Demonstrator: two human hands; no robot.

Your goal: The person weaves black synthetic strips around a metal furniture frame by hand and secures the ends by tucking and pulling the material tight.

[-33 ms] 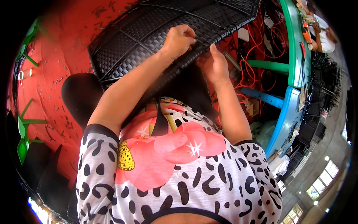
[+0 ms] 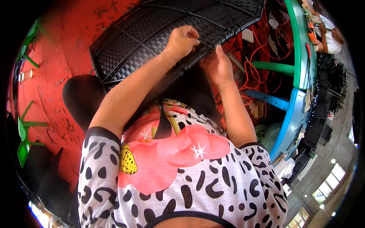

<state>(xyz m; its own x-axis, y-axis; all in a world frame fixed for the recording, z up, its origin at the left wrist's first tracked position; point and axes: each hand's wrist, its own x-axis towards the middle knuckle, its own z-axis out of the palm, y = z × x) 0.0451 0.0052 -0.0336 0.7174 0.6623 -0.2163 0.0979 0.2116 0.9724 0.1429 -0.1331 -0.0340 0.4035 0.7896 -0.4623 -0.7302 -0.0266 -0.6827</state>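
A black woven panel (image 2: 129, 53), plaited from flat glossy strips over a frame with crossing ribs, leans over my lap. My left hand (image 2: 183, 41) is above its woven face near the close edge, fingers curled into a pinch. Whatever lies between those fingertips is too small to make out. At the wrapped rim, my right hand (image 2: 220, 68) has its thumb raised against the edge. Its other fingers reach in under the rim and are partly hidden there.
Red floor covering (image 2: 53, 125) with scattered black scraps spreads to the left, with green stool parts (image 2: 24, 133). Orange-red cord (image 2: 251, 68) lies tangled at the right, beside green (image 2: 300, 45) and blue (image 2: 291, 121) tables or benches. Another person (image 2: 330, 40) is at the far right.
My right thumb shifts very slightly at the rim. Otherwise both hands and the panel stay in place.
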